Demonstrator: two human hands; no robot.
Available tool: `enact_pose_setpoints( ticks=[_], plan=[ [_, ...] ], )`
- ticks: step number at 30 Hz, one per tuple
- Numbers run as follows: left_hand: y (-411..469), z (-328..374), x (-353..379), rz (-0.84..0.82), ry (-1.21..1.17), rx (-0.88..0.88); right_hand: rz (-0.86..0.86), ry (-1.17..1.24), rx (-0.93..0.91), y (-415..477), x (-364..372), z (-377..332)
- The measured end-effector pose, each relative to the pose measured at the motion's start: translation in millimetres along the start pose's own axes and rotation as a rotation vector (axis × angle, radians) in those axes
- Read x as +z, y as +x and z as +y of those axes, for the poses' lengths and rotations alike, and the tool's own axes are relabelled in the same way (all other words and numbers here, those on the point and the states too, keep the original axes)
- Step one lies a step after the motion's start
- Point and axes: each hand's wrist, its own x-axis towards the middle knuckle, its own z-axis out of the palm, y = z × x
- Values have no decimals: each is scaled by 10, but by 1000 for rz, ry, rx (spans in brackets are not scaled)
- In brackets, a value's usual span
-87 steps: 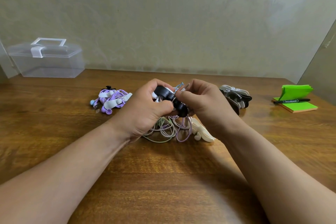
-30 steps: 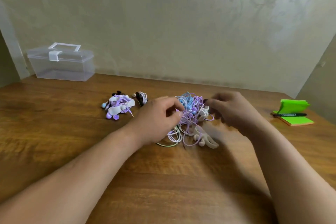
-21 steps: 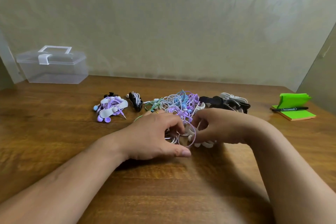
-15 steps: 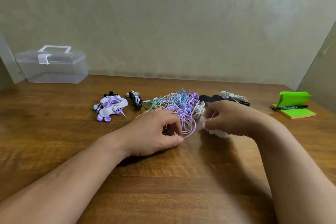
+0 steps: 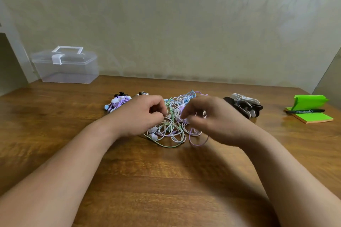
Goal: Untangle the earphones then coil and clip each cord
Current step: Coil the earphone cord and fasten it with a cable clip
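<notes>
A tangle of earphones (image 5: 172,127) with white, purple, green and blue cords lies mid-table. My left hand (image 5: 142,114) sits at its left edge, thumb and forefinger pinching cords there. At the tangle's right side is my blurred right hand (image 5: 210,118), its curled fingers pinching cords; a purple loop (image 5: 198,141) hangs out below it. A clipped purple set (image 5: 118,102) lies to the left, and a black coiled set (image 5: 143,93) peeks out behind my left hand. Spare black and white clips (image 5: 243,105) are piled to the right.
A clear lidded plastic box (image 5: 66,66) stands at the back left against the wall. Green sticky notes (image 5: 311,116) with a black marker (image 5: 304,111) lie at the far right. The wooden table (image 5: 166,180) stretches bare towards me.
The black-clipped coil I held earlier now lies by the purple set. Both hands have come back into the tangle; the right hand moved left from the clips and the cords have spread out.
</notes>
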Motion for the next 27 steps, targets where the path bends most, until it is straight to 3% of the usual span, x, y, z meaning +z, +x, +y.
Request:
enact_pose_setpoints(
  ticks=[2,4,7,9,11,14,20,22,27],
  plan=[
    [-29,0,-23,-97,-18,-13,-130,-33,13,3,74,-41],
    [-61,2,-10,-180,3,-23,-119,-95,19,23,132,-10],
    [-42,-17,19,-125,10,-41,200,-135,115,71,48,142],
    [-19,-38,54,-98,17,-45,288,-92,209,85,-22,262],
    [-12,-49,107,-112,38,-44,231,-51,211,78,9,307],
    [-3,-61,152,-116,60,-32,90,-257,121,85,176,289],
    [10,-57,161,-103,42,-21,68,-426,171,248,334,295],
    [5,-54,162,-98,22,-27,170,-361,184,281,291,325],
    [18,-61,176,-77,30,-28,564,138,216,238,-37,332]
  ],
)
